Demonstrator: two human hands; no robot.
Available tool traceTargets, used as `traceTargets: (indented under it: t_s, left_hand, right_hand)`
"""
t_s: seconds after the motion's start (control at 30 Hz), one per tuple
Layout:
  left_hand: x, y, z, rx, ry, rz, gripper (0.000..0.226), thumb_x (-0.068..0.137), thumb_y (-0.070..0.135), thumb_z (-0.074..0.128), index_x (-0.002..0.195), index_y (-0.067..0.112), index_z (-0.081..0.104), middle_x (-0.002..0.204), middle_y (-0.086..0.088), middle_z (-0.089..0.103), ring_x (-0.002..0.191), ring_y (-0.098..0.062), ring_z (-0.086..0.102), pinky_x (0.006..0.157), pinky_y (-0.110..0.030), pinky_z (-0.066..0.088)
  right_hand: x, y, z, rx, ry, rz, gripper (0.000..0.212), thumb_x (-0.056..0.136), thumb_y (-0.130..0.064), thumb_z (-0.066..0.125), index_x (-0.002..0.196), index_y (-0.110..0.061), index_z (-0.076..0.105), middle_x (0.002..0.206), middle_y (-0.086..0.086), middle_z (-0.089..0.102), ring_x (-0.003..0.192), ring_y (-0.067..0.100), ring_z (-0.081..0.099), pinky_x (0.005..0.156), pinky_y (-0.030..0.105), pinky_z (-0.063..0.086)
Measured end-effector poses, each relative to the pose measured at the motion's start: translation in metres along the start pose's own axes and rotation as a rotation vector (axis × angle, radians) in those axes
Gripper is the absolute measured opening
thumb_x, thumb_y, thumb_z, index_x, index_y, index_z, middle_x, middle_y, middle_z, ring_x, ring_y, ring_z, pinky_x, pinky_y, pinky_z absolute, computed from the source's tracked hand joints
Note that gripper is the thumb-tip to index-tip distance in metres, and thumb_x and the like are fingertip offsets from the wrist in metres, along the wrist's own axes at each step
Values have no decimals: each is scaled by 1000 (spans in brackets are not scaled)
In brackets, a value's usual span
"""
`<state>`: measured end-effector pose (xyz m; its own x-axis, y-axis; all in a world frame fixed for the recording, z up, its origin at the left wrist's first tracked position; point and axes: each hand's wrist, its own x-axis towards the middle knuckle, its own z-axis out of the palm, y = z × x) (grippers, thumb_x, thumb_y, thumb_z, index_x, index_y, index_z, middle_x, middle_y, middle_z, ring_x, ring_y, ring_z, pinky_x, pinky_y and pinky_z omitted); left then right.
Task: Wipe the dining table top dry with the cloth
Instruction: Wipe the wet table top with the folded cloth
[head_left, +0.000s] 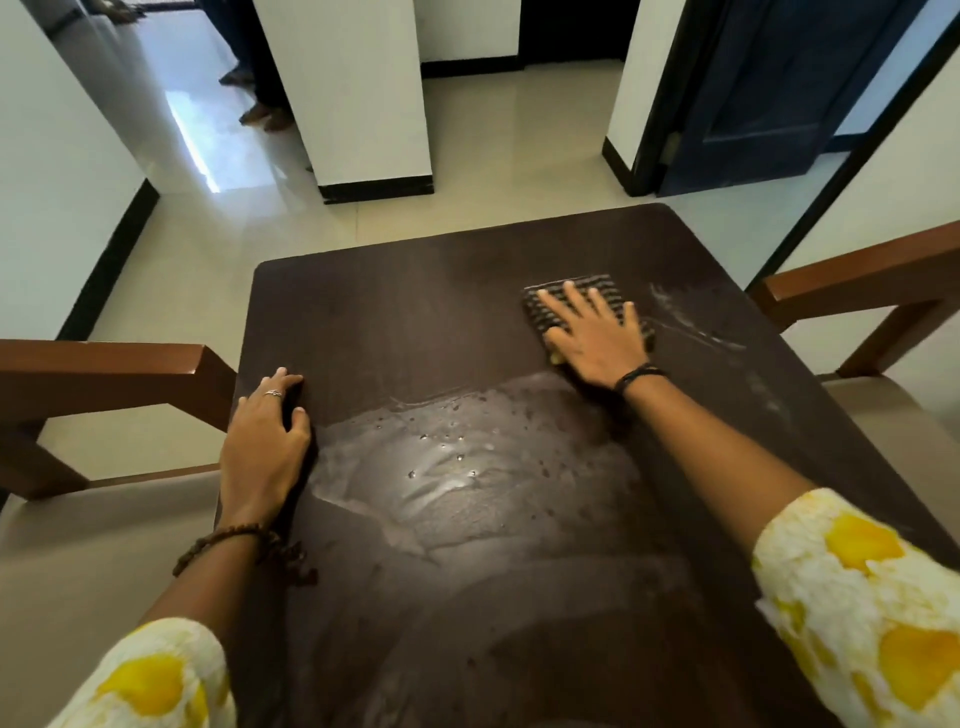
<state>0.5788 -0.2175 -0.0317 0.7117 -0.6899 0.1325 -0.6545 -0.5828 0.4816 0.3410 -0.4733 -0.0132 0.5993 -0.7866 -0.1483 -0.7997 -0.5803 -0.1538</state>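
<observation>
Right hand (592, 332) spread flat on one cloth (571, 299); left hand (265, 436) flat on table (415, 322) edge; maybe wet.

Dark striped cloth (582, 304) flat on far right of dark brown table (395, 312), wet film at centre

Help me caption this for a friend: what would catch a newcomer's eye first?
Probably the shiny wet patch with beaded droplets in the middle of the dark dining table. Next, the right hand pressed flat on a striped cloth at the table's far right, and the left hand resting on the left edge.
</observation>
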Motion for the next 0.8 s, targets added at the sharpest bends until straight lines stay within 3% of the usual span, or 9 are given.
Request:
traceTargets:
  t_s: [0.17, 0.33, 0.43, 0.6, 0.8]
  left_hand:
    - [0, 3, -1, 29, 20, 23, 36, 92, 10, 45, 128, 10, 50, 140, -10, 45, 127, -28, 42, 110, -40, 24]
    - [-12, 29, 4, 106, 57, 232, 38, 86, -3, 44, 122, 6, 54, 130, -15, 53, 125, -30, 44, 111, -48, 19]
    - [-28, 94, 30, 38, -19, 294, 43, 88, 8, 36, 129, 11, 49, 139, -9, 45, 132, -23, 35, 113, -45, 14]
    - [-68, 185, 82, -56, -107, 264, 48, 98, 27, 31, 144, 15, 23, 154, -1, 15, 142, -12, 5, 114, -34, -5]
    - [-87, 213, 117, 148, -93, 235, 63, 91, 43, 5, 143, 16, 28, 152, -4, 22, 141, -18, 14, 114, -46, 3]
  right_hand:
    - [0, 26, -7, 48, -6, 132, 52, 100, -42, 23, 149, -40, 6, 160, -4, -2, 146, 24, 0, 114, 56, -4]
    - [0, 22, -7, 43, -10, 124, 52, 100, -44, 22, 149, -39, 6, 160, -3, -3, 146, 25, -1, 114, 57, -3]
    - [-2, 22, -7, 31, -14, 96, 53, 100, -45, 22, 149, -38, 4, 160, -2, -3, 146, 26, -2, 114, 58, -2]
    - [-1, 32, -9, 5, -17, -5, 54, 100, -46, 22, 150, -37, 3, 160, 0, -3, 146, 28, -2, 113, 59, -1]
    - [6, 73, -13, -11, 15, -87, 52, 100, -46, 23, 149, -39, 7, 160, -1, 0, 146, 26, 1, 114, 58, 0]
